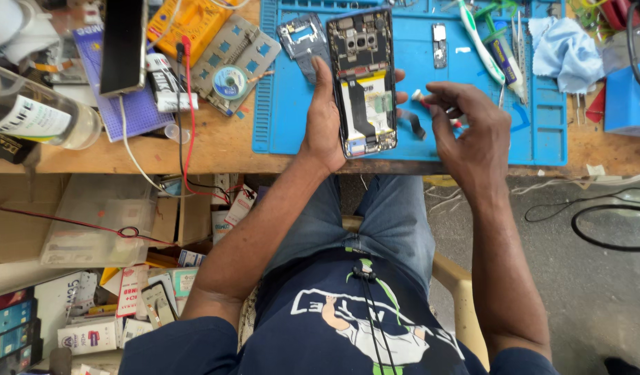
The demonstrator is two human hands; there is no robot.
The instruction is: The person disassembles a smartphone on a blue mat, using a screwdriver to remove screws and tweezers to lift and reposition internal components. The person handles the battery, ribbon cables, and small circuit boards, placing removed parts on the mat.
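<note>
The left hand (325, 128) holds an opened phone (362, 82) upright over the blue work mat (292, 132), back cover off, its circuit board, camera holes and yellowish battery area facing up. The thumb runs up the phone's left edge and the fingertips (400, 76) curl round the right edge, so the hand is closed on the phone. The phone's near end sits just above the near edge of the wooden bench (215, 149).

The right hand (472, 135) hovers just right of the phone, apart from it. Its fingers are bent and loosely drawn together around a small tool with a red and white handle (422, 98); the tip points left toward the phone. Whether the grip is firm I cannot tell. A dark flat cable strip (412, 123) lies on the mat between the 2 hands.

On the far part of the mat lie a grey phone frame (300, 36), a small dark part (439, 46), a white and green toothbrush (478, 42) and a pale blue cloth (564, 50). Left of the mat are a grey perforated plate (254, 48) with a solder wick spool (230, 82), a yellow meter (184, 19) with red and black leads (188, 118), another phone (123, 45) standing on a purple pad (129, 111), and a clear bottle (35, 111) on its side. Boxes (90, 333) and packets are stacked on the floor to the near left.
</note>
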